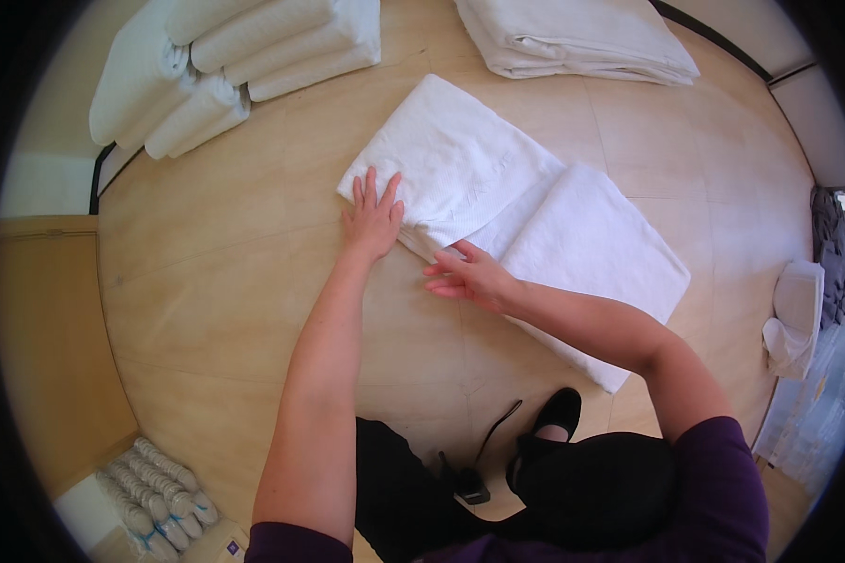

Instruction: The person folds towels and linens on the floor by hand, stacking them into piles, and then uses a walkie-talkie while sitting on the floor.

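Note:
Before me on the floor lies a white terry towel (584,246), set at a slant. Its far left part is folded over into a panel with a ribbed band and raised lettering. My left hand (373,222) rests flat with spread fingers on the left edge of that panel. My right hand (473,278) is at the near edge of the towel, by the end of the ribbed band. One of its fingertips meets the fabric there, while the other fingers point left, apart and holding nothing. My right forearm passes over the near part of the towel and hides some of it.
Stacked folded white towels (282,42) stand at the far left, and a larger folded white stack (577,35) at the far right. Bagged slippers (158,492) lie at lower left. A black device with a strap (472,485) is by my shoe (560,412). Plastic packs (810,408) line the right side.

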`<act>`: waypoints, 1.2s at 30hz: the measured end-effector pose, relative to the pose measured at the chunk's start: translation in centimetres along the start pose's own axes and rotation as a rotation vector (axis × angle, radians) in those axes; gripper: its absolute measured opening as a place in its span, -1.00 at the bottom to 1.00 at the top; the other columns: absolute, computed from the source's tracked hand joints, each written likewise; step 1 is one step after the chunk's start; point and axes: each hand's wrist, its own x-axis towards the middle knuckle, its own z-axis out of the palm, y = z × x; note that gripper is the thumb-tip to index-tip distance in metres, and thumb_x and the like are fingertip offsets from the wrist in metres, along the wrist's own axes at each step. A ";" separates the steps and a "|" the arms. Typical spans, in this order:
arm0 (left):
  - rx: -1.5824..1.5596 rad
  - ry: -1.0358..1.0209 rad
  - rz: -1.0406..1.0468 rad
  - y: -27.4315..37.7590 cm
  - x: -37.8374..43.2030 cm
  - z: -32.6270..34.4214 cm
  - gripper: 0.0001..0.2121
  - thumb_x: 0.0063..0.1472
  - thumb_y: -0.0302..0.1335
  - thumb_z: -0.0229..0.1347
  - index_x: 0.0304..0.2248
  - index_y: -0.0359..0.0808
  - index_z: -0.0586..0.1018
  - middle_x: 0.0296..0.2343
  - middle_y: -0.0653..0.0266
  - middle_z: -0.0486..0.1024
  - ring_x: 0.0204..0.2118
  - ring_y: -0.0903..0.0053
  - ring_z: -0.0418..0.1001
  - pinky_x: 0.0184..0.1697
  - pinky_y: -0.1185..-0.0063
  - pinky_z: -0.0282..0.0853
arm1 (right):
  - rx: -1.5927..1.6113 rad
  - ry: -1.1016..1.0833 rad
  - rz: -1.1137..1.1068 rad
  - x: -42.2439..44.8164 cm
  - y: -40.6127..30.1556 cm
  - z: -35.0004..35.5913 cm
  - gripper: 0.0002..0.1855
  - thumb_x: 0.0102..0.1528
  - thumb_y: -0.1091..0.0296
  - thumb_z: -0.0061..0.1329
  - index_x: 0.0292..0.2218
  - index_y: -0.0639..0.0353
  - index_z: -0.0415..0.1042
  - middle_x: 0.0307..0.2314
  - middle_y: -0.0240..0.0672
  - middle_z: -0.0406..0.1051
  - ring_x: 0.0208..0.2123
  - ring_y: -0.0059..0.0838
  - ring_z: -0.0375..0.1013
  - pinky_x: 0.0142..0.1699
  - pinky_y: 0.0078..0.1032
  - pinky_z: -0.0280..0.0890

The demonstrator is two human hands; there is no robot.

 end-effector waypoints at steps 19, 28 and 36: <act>-0.153 -0.060 -0.042 0.3 0.1 -1.2 -0.57 0.20 -0.15 -0.30 0.08 0.19 0.04 0.15 0.36 -0.33 0.19 0.32 -0.42 -0.01 -0.12 -0.22 | -0.130 0.200 -0.040 -0.3 -1.5 0.5 -0.71 0.09 0.22 -0.14 -0.34 0.30 0.18 -0.51 -0.28 0.32 -0.46 -0.45 0.44 -0.46 -0.60 0.39; 0.045 -0.086 0.003 -0.6 0.3 -2.0 -0.56 0.19 -0.20 -0.25 0.07 0.23 0.02 0.14 0.41 -0.27 0.19 0.38 -0.33 -0.02 -0.12 -0.18 | -0.457 0.134 0.043 -3.6 -1.8 -1.1 -0.76 0.12 0.28 -0.23 -0.41 0.32 0.23 -0.52 -0.30 0.31 -0.53 -0.46 0.45 -0.51 -0.58 0.38; -0.079 0.305 0.221 4.9 -0.7 -0.8 -0.52 0.11 -0.27 -0.09 0.04 -0.12 0.15 0.09 0.16 -0.07 0.16 0.29 -0.15 0.07 0.10 -0.15 | -1.685 0.398 -1.147 -3.9 -8.3 -2.5 -0.54 0.00 0.19 -0.08 -0.08 0.14 0.21 -0.05 -0.31 0.15 0.04 -0.29 0.07 -0.03 -0.37 0.11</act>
